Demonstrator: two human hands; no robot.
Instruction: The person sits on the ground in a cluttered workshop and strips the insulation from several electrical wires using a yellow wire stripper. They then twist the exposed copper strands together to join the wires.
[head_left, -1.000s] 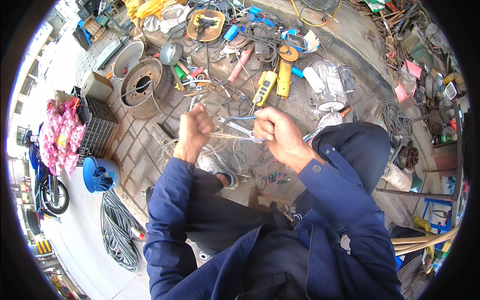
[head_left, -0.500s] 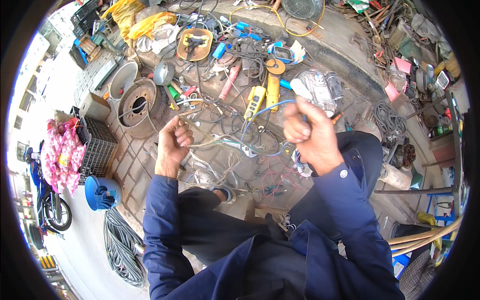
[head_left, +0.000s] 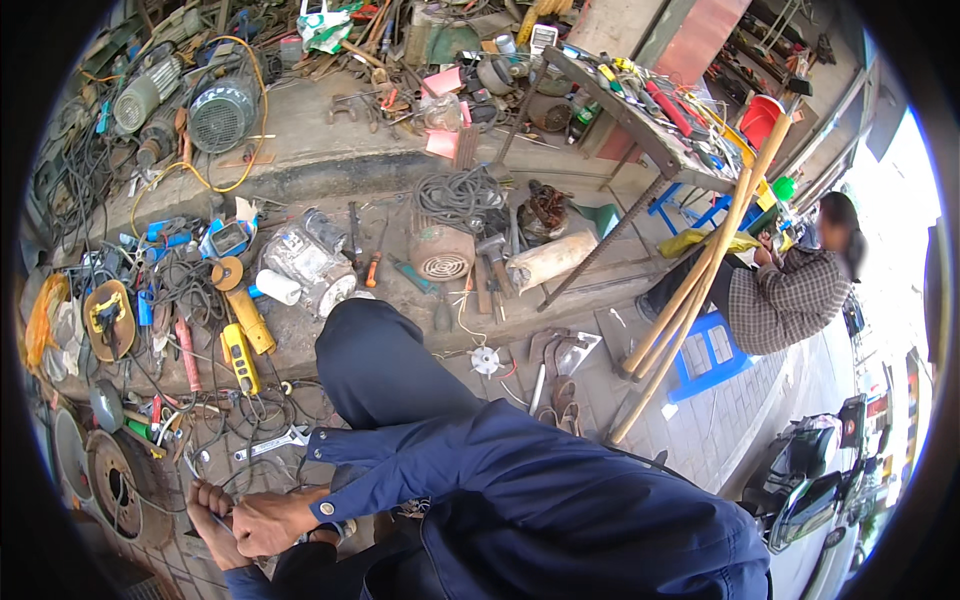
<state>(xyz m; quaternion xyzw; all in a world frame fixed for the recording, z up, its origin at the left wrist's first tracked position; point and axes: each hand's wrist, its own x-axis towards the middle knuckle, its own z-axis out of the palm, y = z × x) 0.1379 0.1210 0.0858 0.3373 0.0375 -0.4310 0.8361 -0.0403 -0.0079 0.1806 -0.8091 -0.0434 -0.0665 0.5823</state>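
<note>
The person's two hands meet at the lower left of the head view, over the cluttered ground and just below an adjustable wrench (head_left: 270,444). The left hand (head_left: 218,528) has its fingers curled in, and the right hand (head_left: 270,522) is clenched right beside it. Both seem to grasp a thin wire (head_left: 224,516), which lies between them; fingers cover most of it and the spot is small, so where its ends go cannot be told.

Working the wire well would call for a firm pinch by the left hand close to the point being worked, while the right hand turns or draws it in small, even moves, without a sharp jerk that could kink or snap it. Keeping it clear of the dark cords (head_left: 268,402) above would help avoid snags.

The short part of the wire that shows runs from the left fingers toward the right fist, its long axis roughly crosswise in the view; neither end can be made out as a leading tip. The wrench near it also lies crosswise, its head pointing right and slightly upward.
</note>
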